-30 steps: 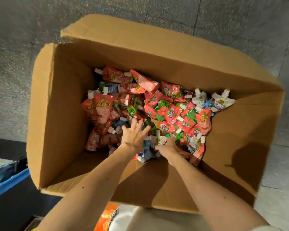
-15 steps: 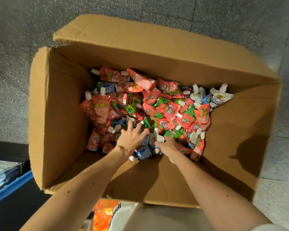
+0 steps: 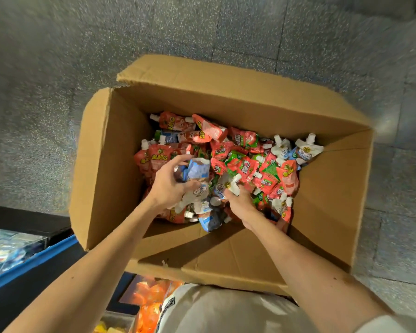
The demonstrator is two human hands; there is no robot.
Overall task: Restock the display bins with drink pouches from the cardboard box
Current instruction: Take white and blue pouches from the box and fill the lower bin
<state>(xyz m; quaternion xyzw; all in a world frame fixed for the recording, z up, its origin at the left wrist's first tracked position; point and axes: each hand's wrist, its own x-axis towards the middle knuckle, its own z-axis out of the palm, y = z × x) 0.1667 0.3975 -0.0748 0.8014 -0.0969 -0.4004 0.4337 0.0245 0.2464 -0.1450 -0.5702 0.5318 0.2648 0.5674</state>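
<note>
Grey speckled tile floor (image 3: 58, 116) fills the frame. Open cardboard box (image 3: 226, 99) sits at centre, flaps up, seen from above. Pile of drink pouches (image 3: 245, 164) is heaped against the box's far wall, corner to corner; mostly red and green ones, a few white ones in the far right corner. The box bottom along the near edge is bare cardboard. A display bin with a blue rim (image 3: 46, 251) is beside the box's left wall and holds blurred bluish packs. Orange packs (image 3: 151, 294) show just below the box's near edge, next to the person's white shirt (image 3: 226, 313). Both bare forearms reach in over the near edge. Left hand (image 3: 171, 186) is over the pile's near left part, fingers curled round a blue-and-white pouch (image 3: 197, 169). Right hand (image 3: 240, 205) is on the pile's near middle, fingers dug in and gripping a white pouch (image 3: 228, 186). The two hands are close together, not touching.
</note>
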